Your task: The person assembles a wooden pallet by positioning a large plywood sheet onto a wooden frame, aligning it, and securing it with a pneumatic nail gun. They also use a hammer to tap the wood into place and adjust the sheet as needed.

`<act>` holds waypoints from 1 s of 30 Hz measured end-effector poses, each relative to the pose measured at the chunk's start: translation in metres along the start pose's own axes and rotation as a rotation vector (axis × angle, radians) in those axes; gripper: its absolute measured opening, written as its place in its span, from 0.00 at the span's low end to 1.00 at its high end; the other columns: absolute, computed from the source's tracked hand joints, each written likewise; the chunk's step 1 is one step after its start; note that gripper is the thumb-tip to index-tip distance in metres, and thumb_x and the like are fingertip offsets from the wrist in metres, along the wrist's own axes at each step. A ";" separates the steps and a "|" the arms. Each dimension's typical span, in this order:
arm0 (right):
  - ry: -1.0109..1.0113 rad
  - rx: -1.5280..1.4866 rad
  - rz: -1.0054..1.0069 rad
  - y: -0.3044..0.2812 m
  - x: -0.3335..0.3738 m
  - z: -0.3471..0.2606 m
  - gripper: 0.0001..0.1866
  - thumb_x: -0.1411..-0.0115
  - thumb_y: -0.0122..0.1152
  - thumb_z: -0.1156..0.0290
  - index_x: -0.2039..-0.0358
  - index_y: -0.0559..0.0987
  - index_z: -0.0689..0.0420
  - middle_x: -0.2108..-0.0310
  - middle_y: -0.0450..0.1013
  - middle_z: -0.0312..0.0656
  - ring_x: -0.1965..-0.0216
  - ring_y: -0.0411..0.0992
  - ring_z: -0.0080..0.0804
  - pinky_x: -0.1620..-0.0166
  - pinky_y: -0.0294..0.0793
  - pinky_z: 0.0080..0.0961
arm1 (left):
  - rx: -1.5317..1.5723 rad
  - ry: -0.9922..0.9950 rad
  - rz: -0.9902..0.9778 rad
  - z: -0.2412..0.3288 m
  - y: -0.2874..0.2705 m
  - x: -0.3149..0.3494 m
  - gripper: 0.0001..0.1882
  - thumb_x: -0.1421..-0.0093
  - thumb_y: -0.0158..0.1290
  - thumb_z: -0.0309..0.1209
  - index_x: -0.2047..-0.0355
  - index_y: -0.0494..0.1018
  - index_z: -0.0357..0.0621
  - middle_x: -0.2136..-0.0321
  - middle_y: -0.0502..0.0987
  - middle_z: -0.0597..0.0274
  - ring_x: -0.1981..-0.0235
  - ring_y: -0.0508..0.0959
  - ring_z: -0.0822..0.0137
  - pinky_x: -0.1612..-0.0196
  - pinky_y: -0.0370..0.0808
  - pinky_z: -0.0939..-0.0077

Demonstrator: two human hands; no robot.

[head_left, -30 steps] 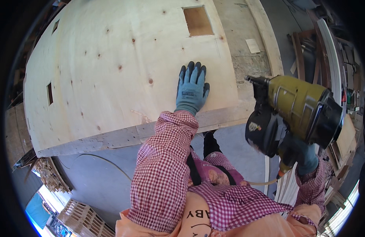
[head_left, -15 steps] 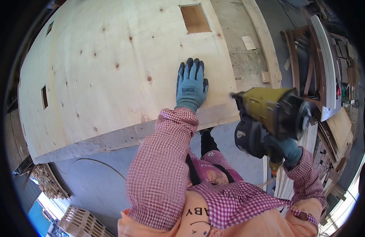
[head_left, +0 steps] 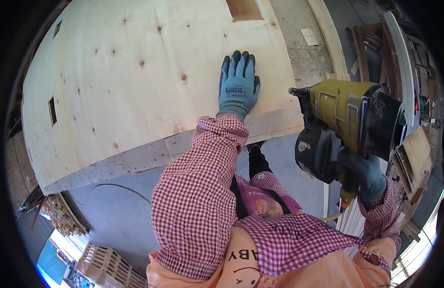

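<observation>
My left hand [head_left: 239, 91], in a blue work glove with dark fingertips, lies flat on a large plywood sheet [head_left: 150, 91] near its front right edge. Its fingers point away from me and hold nothing. Wrapped round the handle of a yellow and black nail gun [head_left: 342, 108] is my gloved right hand [head_left: 368, 175]. The gun is held up at the right of the sheet, its nose pointing left toward the sheet's right edge. A round black magazine hangs under its body, and a pale air hose [head_left: 331, 218] leads from the handle's end.
Several rectangular holes are cut in the plywood, one at the far right [head_left: 244, 9]. Beyond its right edge lie rough boards and a timber rail [head_left: 330, 36]. Planks and panels [head_left: 399, 67] stand along the right. Slatted wooden stacks [head_left: 109, 269] are at the lower left.
The nail gun has shifted right in my right hand and shows less blur. My left hand stays flat on the plywood, while the whole view has shifted slightly.
</observation>
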State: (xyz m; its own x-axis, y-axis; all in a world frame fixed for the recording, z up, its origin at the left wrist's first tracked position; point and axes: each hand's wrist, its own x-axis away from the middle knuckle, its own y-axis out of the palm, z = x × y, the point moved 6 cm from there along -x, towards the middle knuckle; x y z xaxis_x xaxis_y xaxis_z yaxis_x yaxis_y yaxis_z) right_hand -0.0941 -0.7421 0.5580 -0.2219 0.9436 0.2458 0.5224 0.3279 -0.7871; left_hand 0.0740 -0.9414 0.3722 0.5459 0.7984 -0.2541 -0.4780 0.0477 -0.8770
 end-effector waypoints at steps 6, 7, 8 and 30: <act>0.064 -0.098 -0.013 -0.018 -0.002 -0.010 0.12 0.49 0.56 0.79 0.61 0.76 0.59 0.70 0.73 0.44 0.71 0.75 0.32 0.68 0.74 0.26 | 0.003 0.011 0.020 0.001 0.007 0.002 0.28 0.43 0.45 0.35 0.42 0.58 0.39 0.41 0.59 0.51 0.38 0.55 0.53 0.35 0.47 0.56; 0.082 -0.112 0.002 -0.018 -0.002 -0.007 0.12 0.51 0.57 0.78 0.63 0.76 0.59 0.72 0.73 0.43 0.72 0.74 0.35 0.68 0.74 0.27 | 0.000 0.009 0.021 0.001 0.006 0.003 0.28 0.43 0.45 0.34 0.42 0.58 0.39 0.42 0.59 0.51 0.38 0.55 0.53 0.35 0.47 0.56; 0.099 -0.127 0.016 -0.016 -0.003 -0.003 0.11 0.53 0.59 0.76 0.65 0.77 0.60 0.74 0.73 0.42 0.73 0.74 0.37 0.68 0.73 0.28 | -0.004 0.005 0.022 0.001 0.005 0.004 0.28 0.43 0.45 0.34 0.42 0.58 0.39 0.42 0.60 0.51 0.38 0.56 0.53 0.35 0.47 0.56; 0.486 -0.646 0.039 -0.011 0.012 0.060 0.07 0.46 0.56 0.77 0.65 0.78 0.61 0.70 0.74 0.43 0.71 0.74 0.32 0.68 0.73 0.24 | 0.018 -0.014 0.010 0.005 -0.002 -0.003 0.29 0.46 0.46 0.29 0.42 0.57 0.39 0.42 0.60 0.52 0.39 0.56 0.54 0.35 0.48 0.57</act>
State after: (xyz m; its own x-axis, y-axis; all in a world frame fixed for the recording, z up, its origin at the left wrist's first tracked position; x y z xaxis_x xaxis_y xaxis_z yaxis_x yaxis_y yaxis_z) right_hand -0.1516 -0.7373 0.5355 0.1114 0.8208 0.5603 0.9278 0.1161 -0.3545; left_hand 0.0699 -0.9412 0.3768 0.5309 0.8075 -0.2571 -0.4957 0.0498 -0.8671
